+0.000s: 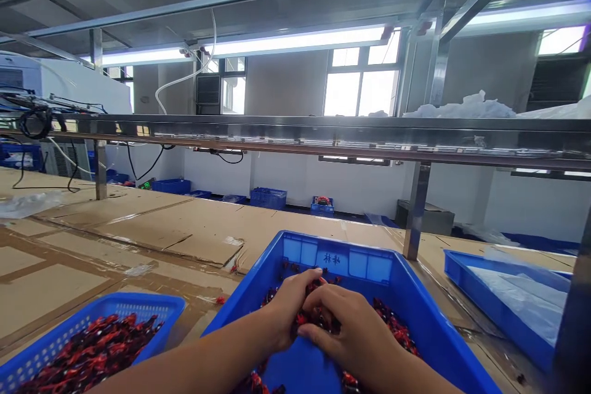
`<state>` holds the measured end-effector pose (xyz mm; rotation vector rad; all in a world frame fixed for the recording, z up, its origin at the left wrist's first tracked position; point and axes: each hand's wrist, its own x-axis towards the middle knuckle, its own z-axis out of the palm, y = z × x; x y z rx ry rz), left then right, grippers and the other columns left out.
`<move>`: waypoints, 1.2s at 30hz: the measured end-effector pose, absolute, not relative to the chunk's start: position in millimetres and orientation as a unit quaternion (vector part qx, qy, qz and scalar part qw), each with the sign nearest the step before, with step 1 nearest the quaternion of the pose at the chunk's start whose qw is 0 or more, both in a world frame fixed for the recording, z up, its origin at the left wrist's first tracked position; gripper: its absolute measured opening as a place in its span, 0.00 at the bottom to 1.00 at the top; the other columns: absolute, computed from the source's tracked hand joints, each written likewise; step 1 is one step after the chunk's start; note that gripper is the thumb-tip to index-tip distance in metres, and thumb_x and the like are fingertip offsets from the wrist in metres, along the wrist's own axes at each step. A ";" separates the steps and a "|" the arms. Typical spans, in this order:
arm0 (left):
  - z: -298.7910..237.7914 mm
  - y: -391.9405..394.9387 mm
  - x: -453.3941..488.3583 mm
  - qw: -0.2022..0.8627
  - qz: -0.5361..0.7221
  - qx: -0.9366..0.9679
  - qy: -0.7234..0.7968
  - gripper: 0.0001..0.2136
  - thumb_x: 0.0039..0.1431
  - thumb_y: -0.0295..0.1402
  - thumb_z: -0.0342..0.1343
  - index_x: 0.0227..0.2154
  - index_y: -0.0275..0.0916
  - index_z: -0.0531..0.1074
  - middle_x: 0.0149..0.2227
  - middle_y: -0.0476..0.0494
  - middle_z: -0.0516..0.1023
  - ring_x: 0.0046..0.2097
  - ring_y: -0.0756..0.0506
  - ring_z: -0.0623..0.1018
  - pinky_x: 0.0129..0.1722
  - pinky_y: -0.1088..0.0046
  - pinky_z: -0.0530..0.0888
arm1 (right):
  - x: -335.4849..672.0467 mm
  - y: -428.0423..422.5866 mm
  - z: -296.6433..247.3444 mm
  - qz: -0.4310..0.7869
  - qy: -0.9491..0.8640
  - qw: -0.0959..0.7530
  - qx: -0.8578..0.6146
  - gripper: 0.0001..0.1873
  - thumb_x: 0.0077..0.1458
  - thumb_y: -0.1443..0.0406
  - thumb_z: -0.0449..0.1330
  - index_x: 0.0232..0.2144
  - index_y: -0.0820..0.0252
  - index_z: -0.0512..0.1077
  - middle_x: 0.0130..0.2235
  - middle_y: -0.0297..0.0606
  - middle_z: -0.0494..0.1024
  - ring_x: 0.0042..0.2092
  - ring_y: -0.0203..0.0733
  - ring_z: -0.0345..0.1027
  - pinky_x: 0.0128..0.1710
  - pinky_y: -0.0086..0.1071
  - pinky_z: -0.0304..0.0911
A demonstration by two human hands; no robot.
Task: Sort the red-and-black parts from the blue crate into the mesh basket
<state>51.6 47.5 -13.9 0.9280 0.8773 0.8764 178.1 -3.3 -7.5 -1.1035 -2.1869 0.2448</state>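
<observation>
My left hand [289, 308] and my right hand [351, 326] meet inside a blue plastic crate [337, 247], their fingers curled around a clump of small red-and-black parts [321, 317]. More of these parts lie loose on the crate floor [392, 326] on both sides of my hands. Their exact shape is hard to make out, and my hands hide the middle of the pile. A blue mesh basket [138, 303] at the lower left holds a dense heap of similar red-and-black parts [87, 351].
Cardboard sheets [138, 228] cover the workbench. A blue tray [480, 265] lined with white plastic sits to the right. A steel shelf rail [323, 132] on metal legs [417, 209] crosses overhead, and cables [37, 120] hang at the far left.
</observation>
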 end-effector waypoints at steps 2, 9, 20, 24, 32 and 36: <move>-14.4 47.9 52.3 0.713 0.396 0.421 0.397 0.14 0.56 0.43 0.55 0.24 0.36 0.70 0.18 0.50 0.67 0.19 0.52 0.67 0.18 0.79 0.62 | 176.8 -5.0 -8.3 0.092 -0.842 0.342 -0.408 0.07 0.49 0.67 0.65 0.33 0.55 0.72 0.30 0.32 0.76 0.31 0.39 0.68 0.30 0.29 0.60; -23.2 57.5 53.9 0.685 0.420 0.444 0.396 0.12 0.56 0.40 0.56 0.25 0.36 0.70 0.19 0.52 0.68 0.18 0.52 0.66 0.18 0.78 0.62 | 177.9 -10.3 -7.4 0.030 -0.869 0.328 -0.368 0.08 0.50 0.72 0.58 0.33 0.55 0.69 0.32 0.32 0.77 0.29 0.37 0.68 0.28 0.28 0.59; -22.7 55.2 46.8 0.680 0.386 0.485 0.393 0.14 0.53 0.46 0.57 0.30 0.38 0.70 0.21 0.50 0.69 0.17 0.53 0.63 0.13 0.80 0.53 | 188.5 6.9 0.1 0.552 -0.583 0.488 -0.342 0.09 0.51 0.57 0.54 0.27 0.55 0.60 0.20 0.24 0.54 0.18 0.30 0.43 0.12 0.25 0.43; -21.5 56.5 45.3 0.686 0.367 0.478 0.407 0.17 0.53 0.48 0.57 0.34 0.39 0.70 0.24 0.50 0.70 0.17 0.54 0.63 0.12 0.82 0.53 | 207.6 20.7 6.3 0.692 -0.442 0.500 -0.274 0.12 0.51 0.55 0.52 0.29 0.57 0.63 0.26 0.30 0.61 0.19 0.30 0.45 0.10 0.22 0.35; -22.3 53.0 47.3 0.688 0.353 0.488 0.404 0.14 0.54 0.46 0.53 0.30 0.38 0.70 0.24 0.49 0.70 0.17 0.54 0.64 0.11 0.83 0.53 | 195.3 9.4 4.0 0.215 -0.788 0.375 -0.439 0.05 0.51 0.62 0.63 0.32 0.56 0.76 0.28 0.32 0.75 0.29 0.38 0.66 0.30 0.29 0.59; -23.0 51.7 50.7 0.676 0.351 0.497 0.416 0.14 0.54 0.45 0.52 0.27 0.38 0.68 0.21 0.49 0.69 0.14 0.54 0.62 0.10 0.81 0.53 | 189.3 0.9 1.2 0.102 -0.848 0.293 -0.429 0.07 0.51 0.66 0.63 0.35 0.52 0.77 0.36 0.33 0.80 0.40 0.43 0.72 0.41 0.33 0.61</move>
